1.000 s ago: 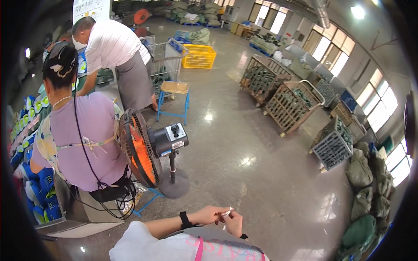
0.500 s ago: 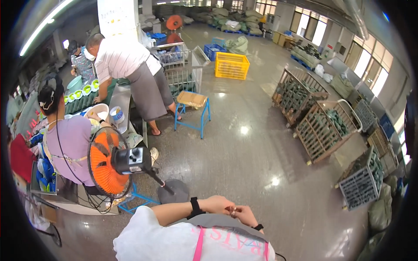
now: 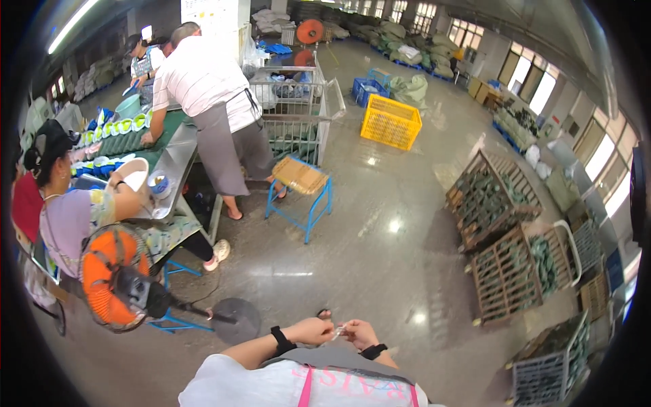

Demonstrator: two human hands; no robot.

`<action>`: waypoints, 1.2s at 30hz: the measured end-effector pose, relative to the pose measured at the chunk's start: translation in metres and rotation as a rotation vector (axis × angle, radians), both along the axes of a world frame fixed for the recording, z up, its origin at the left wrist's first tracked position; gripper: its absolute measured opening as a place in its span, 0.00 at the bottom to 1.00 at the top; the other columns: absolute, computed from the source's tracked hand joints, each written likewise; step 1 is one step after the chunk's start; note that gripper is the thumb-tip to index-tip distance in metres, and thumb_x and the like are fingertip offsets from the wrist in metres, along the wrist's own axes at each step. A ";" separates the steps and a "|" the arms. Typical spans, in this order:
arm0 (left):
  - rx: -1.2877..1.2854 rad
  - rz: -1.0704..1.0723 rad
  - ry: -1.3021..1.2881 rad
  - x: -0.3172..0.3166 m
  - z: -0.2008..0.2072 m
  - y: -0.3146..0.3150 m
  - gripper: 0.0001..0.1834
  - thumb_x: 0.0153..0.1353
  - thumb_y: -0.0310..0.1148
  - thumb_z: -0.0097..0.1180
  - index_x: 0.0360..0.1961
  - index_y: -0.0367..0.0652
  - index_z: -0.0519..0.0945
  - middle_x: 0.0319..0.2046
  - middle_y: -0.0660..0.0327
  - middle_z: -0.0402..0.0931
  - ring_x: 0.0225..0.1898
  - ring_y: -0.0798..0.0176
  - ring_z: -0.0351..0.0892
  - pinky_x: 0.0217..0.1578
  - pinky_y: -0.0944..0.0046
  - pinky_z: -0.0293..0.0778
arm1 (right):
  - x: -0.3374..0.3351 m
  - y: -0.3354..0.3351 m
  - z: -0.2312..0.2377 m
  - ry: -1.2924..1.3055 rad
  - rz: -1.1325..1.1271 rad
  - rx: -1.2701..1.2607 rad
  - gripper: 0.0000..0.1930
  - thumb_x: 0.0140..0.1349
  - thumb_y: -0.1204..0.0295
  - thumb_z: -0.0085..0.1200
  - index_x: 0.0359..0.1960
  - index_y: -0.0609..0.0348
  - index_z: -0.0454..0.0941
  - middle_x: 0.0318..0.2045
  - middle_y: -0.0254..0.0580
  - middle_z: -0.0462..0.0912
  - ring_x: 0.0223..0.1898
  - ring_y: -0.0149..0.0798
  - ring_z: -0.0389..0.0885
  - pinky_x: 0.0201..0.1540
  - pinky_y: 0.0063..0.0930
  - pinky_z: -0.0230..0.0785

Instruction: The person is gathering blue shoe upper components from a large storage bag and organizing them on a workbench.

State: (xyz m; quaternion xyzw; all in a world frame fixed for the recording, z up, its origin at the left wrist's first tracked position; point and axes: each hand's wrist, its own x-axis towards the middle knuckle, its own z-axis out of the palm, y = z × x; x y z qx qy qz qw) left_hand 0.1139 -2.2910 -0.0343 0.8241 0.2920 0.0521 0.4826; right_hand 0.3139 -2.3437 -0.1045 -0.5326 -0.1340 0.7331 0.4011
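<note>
My left hand [image 3: 312, 331] and my right hand [image 3: 361, 333] meet in front of my waist, both with fingers closed in a pinch. Between the fingertips shows a small, thin whitish thing [image 3: 338, 331], too small for me to tell its kind. Each wrist wears a black band. Below the hands lies a grey apron [image 3: 319, 358] over my white shirt. Just past my fingers a foot shows on the floor.
An orange floor fan [image 3: 115, 275] with a round base [image 3: 236, 321] stands at left, near a seated person. Another person bends over a workbench. A blue-legged stool [image 3: 298, 197], yellow crate [image 3: 391, 122] and slatted carts [image 3: 508, 275] stand farther out.
My view has shifted forward and turned left, so the fan slides left and the stool looks nearer. My hands stay together, slightly farther apart, and the whitish thing between them shows more.
</note>
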 end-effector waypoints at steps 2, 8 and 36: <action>0.151 -0.095 -0.028 0.050 -0.005 0.048 0.10 0.52 0.37 0.46 0.25 0.42 0.73 0.22 0.54 0.73 0.25 0.51 0.73 0.27 0.56 0.67 | 0.037 0.045 -0.011 -0.289 0.077 -0.011 0.04 0.56 0.74 0.49 0.30 0.61 0.73 0.26 0.43 0.79 0.26 0.39 0.79 0.27 0.26 0.70; 0.459 -0.463 -0.152 0.186 -0.003 0.179 0.08 0.47 0.30 0.46 0.22 0.36 0.74 0.26 0.53 0.73 0.29 0.48 0.73 0.32 0.55 0.70 | 0.147 0.157 -0.026 -1.805 0.494 0.594 0.06 0.51 0.68 0.47 0.21 0.53 0.68 0.20 0.43 0.75 0.24 0.48 0.76 0.23 0.39 0.66; -0.251 -0.098 -0.061 0.419 -0.014 0.694 0.10 0.54 0.35 0.49 0.24 0.39 0.72 0.18 0.63 0.70 0.21 0.69 0.65 0.23 0.65 0.63 | 0.465 0.723 -0.065 -0.965 1.234 0.567 0.24 0.56 0.47 0.41 0.32 0.55 0.78 0.29 0.44 0.80 0.31 0.46 0.77 0.34 0.38 0.67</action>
